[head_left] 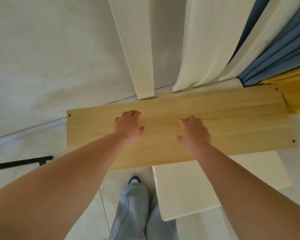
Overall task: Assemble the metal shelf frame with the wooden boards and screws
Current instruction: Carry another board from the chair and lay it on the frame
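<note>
Wooden board is seen lying flat under both hands, its far edge close to the wall and its right end near the blue curtain. Small screw holes are visible at its corners. The left hand is spread over the board left of centre, fingers relaxed and apart, nothing clamped in its grip. The right hand is placed just beside it, to the right, likewise with an open grip and fingers splayed; whether the palms press on the wood cannot be told. A white surface is partly covered by the board's near edge below the right hand. A black metal bar lies on the floor, well left of the left hand.
</note>
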